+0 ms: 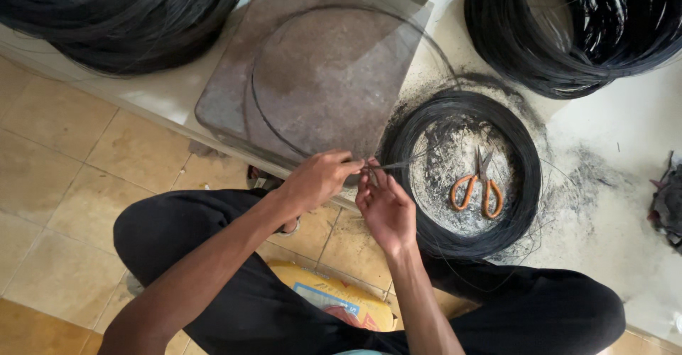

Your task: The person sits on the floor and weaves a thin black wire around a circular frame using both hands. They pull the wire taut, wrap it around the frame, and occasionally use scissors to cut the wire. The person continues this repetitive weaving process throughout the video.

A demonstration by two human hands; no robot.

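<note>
Both pinching one thin black wire strand (387, 164), left hand (320, 179) and right hand (386, 209) closed beside the wire coil (529, 184), orange-handled scissors (478, 184) untouched beyond, most wire apparently unworked.

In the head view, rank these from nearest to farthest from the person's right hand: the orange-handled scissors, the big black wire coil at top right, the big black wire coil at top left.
1. Orange-handled scissors: just right of the right hand, inside the small coil.
2. Big black wire coil at top right: up and right.
3. Big black wire coil at top left: far across, beyond the left hand.
</note>
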